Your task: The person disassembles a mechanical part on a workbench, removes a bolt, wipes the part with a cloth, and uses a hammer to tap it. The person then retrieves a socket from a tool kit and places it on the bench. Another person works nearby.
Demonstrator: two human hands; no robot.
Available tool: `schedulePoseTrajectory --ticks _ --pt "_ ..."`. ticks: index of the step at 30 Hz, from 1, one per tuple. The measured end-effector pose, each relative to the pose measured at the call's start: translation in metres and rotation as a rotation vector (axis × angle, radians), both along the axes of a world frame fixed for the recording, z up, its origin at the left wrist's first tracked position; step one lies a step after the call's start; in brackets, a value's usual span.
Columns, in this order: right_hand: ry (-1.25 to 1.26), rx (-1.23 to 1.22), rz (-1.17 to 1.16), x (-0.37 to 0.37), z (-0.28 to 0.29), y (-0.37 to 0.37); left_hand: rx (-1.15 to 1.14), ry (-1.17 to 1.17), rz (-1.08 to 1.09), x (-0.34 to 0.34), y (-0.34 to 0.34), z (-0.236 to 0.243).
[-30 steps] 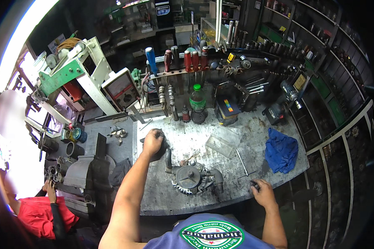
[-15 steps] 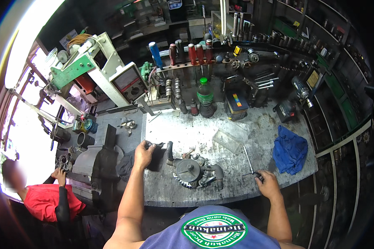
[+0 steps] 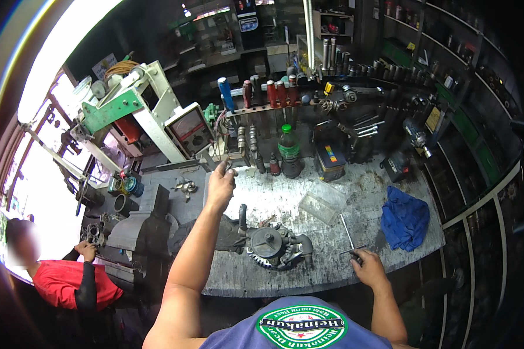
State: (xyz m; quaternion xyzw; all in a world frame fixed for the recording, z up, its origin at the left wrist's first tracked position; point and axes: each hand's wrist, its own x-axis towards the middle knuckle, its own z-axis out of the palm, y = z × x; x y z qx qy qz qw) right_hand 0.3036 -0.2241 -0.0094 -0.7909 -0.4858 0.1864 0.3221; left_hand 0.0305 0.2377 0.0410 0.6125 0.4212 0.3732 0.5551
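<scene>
My left hand (image 3: 221, 185) is stretched to the far left part of the workbench. Its fingers are pinched together beside the upright sockets, and whatever they hold is too small to make out. My right hand (image 3: 369, 268), low on the right, grips the crossbar end of a T-handle wrench (image 3: 347, 232) whose shaft points away from me along the bench. Between my arms sits a greasy alternator-like part (image 3: 268, 242) with a round cap and black hoses. A dark rag (image 3: 220, 234) lies against its left side, partly hidden by my left forearm.
Behind are a green-capped bottle (image 3: 288, 142), a dark box (image 3: 330, 160) and a rack of screwdrivers (image 3: 272, 94). A clear plastic tray (image 3: 319, 205) and a blue cloth (image 3: 405, 218) lie to the right. At far left, a person in red (image 3: 78, 283) handles metal parts.
My left hand has left the dark rag and moved forward to the bench's far left part. The rag now lies beside the alternator-like part. My right hand stays at the T-handle wrench.
</scene>
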Motion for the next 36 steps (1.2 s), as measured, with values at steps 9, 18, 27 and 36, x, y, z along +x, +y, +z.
schedulePoseTrajectory --ticks 9,18,27,36 --pt "0.036 -0.033 -0.041 -0.012 -0.011 -0.015 0.378 0.4 0.143 0.052 0.016 0.018" --pt "0.006 0.059 0.073 0.011 -0.007 0.042 0.027 -0.011 -0.058 0.056 0.017 0.014" --pt "-0.149 0.124 -0.244 0.066 -0.06 0.147 -0.156 0.086 0.023 0.073 0.059 -0.001" --pt "-0.209 0.004 -0.151 0.094 -0.075 0.22 -0.019 0.151 0.119 0.035 0.032 -0.012"
